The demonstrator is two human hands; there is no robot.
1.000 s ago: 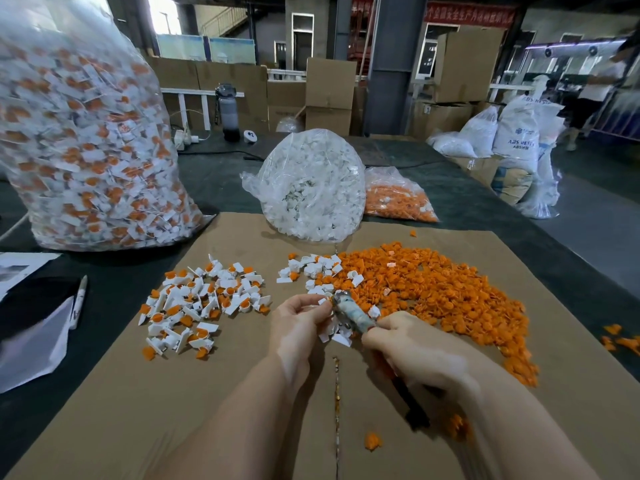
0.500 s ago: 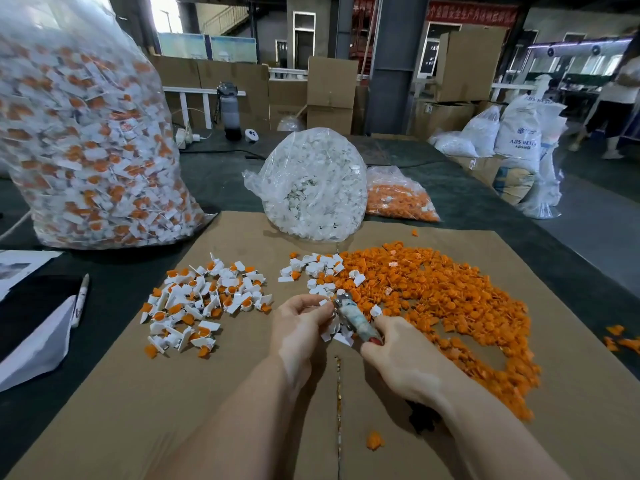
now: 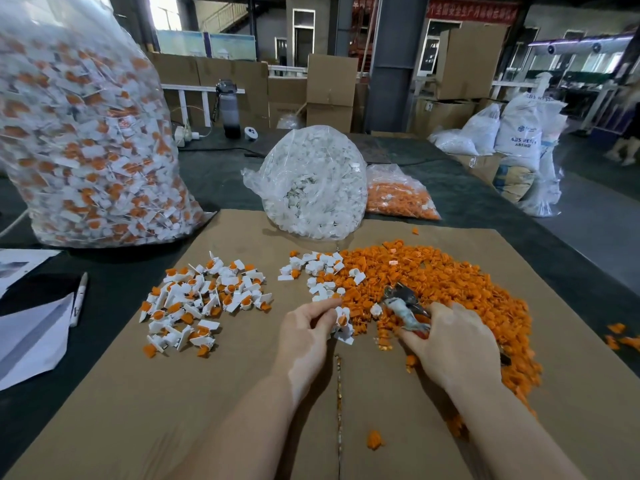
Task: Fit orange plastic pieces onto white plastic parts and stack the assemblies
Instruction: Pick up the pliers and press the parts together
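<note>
Left hand [image 3: 309, 336] pinches a small white part with an orange piece [image 3: 341, 317] seated in it, fingers curled round it, just above the cardboard sheet [image 3: 207, 410]. Right hand [image 3: 457, 344] grips pliers [image 3: 405, 304], worn grey metal, nose tilted up-left over the edge of the loose orange pile [image 3: 433, 282]. Orange pieces are small, chunky, bright. Loose white parts [image 3: 318, 268] lie at the pile's left edge, short tubes with flat tabs. Finished assemblies [image 3: 204, 299], white with orange caps, are scattered in a loose heap to the left, well apart from the pile.
</note>
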